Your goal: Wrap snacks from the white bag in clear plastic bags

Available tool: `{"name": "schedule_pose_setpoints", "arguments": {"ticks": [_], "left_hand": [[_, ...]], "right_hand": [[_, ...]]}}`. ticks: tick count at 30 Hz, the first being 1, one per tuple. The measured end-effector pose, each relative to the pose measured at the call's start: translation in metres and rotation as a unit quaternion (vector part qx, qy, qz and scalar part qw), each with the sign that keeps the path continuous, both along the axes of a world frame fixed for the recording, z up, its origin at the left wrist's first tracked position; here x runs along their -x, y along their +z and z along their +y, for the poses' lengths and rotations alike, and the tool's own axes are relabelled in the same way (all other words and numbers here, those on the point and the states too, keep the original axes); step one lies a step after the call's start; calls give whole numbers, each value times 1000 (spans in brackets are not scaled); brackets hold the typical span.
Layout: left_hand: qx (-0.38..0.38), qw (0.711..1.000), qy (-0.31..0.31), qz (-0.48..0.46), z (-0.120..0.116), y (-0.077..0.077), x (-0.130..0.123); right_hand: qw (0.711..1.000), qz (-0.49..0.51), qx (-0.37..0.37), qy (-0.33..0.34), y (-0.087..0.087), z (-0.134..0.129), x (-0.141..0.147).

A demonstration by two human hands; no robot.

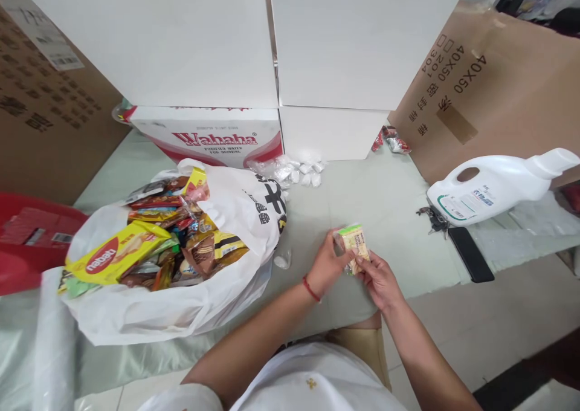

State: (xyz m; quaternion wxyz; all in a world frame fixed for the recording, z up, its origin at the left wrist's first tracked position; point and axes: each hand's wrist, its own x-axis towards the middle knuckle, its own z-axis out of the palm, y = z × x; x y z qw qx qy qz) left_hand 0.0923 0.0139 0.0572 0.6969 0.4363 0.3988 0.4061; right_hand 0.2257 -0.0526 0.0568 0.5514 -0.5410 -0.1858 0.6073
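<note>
A small snack packet (355,242), pale yellow with a green edge and clear wrapping, is held above the table close to my body. My left hand (327,263) grips its left side, with the thumb lying across the front. From the lower right, my right hand (378,277) pinches the packet between thumb and fingers. To the left of my hands stands a white plastic bag (226,217), open and full of wrapped snacks. A yellow nabati packet (122,251) lies on top of the pile.
Behind stand a Wahaha carton (217,136) and white boxes (335,42). Small white packets (301,170) lie before them. At right are a white detergent bottle (493,184), keys (432,219), a black phone (471,254) and a brown carton (512,97). A red container (36,236) is at left.
</note>
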Motion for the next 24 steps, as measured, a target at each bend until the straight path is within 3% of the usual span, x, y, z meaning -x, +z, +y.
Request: {"name": "schedule_pose_setpoints", "arguments": {"ticks": [4,7,9,12,14,17,19,21,22,24], "left_hand": [[-96,985,-5,142,-22,-1,40],[-136,964,-88,212,-34,0,88],[-141,951,-97,256,-39,1,115],[-139,940,-76,301,-46,1,140],[-150,934,-53,321,-50,-1,147],[-184,919,-4,348,-58,-9,150],[-209,909,15,360,-63,-17,152],[-233,902,12,365,-68,-26,154],[-247,897,7,366,-69,-29,155],[-278,886,0,372,-71,-35,157]], "right_hand": [[991,-88,31,-95,1,39,-41],[962,-178,57,-200,19,109,-94],[942,-226,43,-245,40,167,-130],[943,-250,50,-213,72,248,-168],[930,-298,78,-201,83,285,-175],[908,-372,62,-183,76,309,-154],[908,-390,25,-151,60,310,-120],[898,-431,-47,-73,44,306,-73],[873,-475,-110,2,38,305,-46],[776,-557,-243,168,33,306,10]]}}
